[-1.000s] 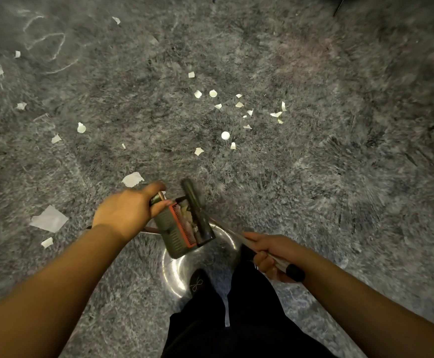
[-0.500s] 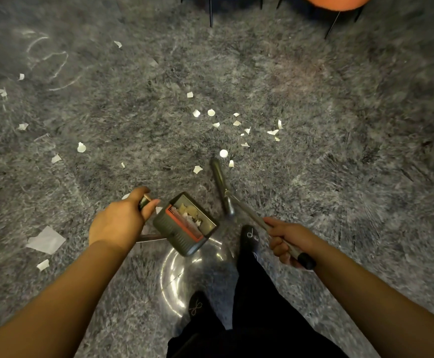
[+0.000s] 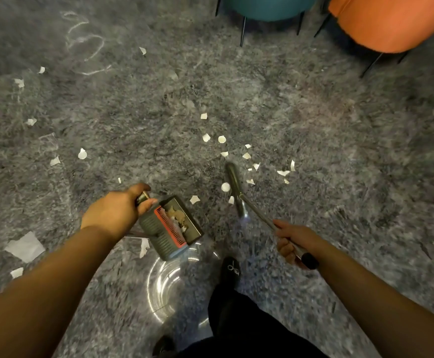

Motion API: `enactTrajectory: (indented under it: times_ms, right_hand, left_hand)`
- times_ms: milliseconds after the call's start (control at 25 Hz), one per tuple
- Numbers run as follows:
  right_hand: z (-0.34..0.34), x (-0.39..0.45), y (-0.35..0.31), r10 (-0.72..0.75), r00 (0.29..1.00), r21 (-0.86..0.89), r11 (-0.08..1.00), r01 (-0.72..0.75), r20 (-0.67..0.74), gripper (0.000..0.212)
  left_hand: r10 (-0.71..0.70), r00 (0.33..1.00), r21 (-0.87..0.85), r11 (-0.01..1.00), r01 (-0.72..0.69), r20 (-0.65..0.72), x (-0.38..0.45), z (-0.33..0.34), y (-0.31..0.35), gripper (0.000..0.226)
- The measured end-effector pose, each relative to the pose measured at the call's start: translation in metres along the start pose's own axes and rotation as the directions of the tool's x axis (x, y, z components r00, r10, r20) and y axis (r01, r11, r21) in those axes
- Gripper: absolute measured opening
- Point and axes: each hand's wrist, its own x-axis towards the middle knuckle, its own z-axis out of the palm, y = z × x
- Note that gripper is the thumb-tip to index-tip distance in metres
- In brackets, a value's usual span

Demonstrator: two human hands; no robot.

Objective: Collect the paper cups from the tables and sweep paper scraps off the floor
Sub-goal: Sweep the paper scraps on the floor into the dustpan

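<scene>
Head | left hand (image 3: 112, 213) grips dustpan (image 3: 170, 227) | right hand (image 3: 294, 240) grips broom (image 3: 236, 189) | torn white scraps (image 3: 249, 156)

we hold both bare forearms stretched forward and down. our left hand (image 3: 115, 213) curls its fingers round a handle, thumb on top. our right hand (image 3: 294, 240), level with it, grips a slanted pole, knuckles outward.

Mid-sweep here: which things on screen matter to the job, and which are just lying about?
Job: broom in right hand; dustpan in left hand; paper scraps; large scrap.

Lying about: orange chair; teal chair; steel bowl.
</scene>
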Motion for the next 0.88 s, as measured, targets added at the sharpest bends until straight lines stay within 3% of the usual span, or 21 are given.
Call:
enactTrajectory:
  times_ms: [400, 880]
  right_hand:
    - [-0.019, 0.084, -0.095, 0.042, 0.999, -0.148, 0.988, -0.044, -0.023, 0.051]
    - [0.043, 0.102, -0.072, 0.213, 0.970, -0.342, 0.926, -0.162, 0.119, 0.058]
  left_hand:
    - [0.004, 1.000, 0.075, 0.997, -0.002, -0.028, 0.088, -0.012, 0.038, 0.072]
    - [-0.018, 1.000, 0.074, 0.997, 0.019, -0.013, 0.087, -0.014, 0.010, 0.063]
